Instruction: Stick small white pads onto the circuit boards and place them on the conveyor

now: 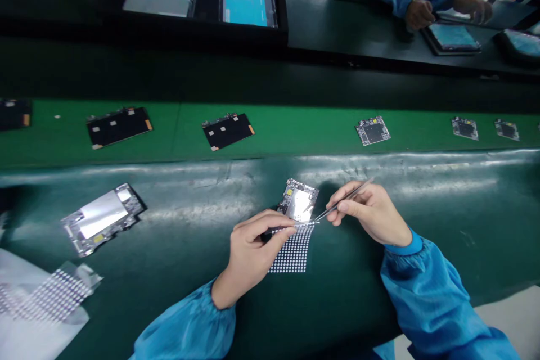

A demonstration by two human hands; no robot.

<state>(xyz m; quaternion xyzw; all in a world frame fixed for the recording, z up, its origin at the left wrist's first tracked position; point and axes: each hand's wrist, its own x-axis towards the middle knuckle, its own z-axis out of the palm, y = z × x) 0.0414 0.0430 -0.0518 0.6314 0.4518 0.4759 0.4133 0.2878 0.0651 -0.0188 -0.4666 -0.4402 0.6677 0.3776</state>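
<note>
My left hand (pixel 257 242) is closed in a pinch on a slim dark piece with a thin light end; its kind I cannot make out. Just under these fingers lies a sheet of small white round dots (pixel 291 256), partly covered by the hand. Tweezers (pixel 346 199) are held pen-like in my right hand (pixel 371 211), their tips meeting the light end of the slim piece. Right behind the tips sits a circuit board (pixel 300 202) with a shiny metal shield and a yellow patch, its near edge hidden by my left fingers.
At left lie a larger circuit board (pixel 101 216) and another dotted sheet (pixel 63 292) on white material. Black-covered boards (pixel 228 130) and bare boards (pixel 373 130) rest along the green strip (pixel 295 129). Beyond, a black tray (pixel 211 22) holds blue-faced panels; a co-worker's hands (pixel 419 14) touch a similar panel.
</note>
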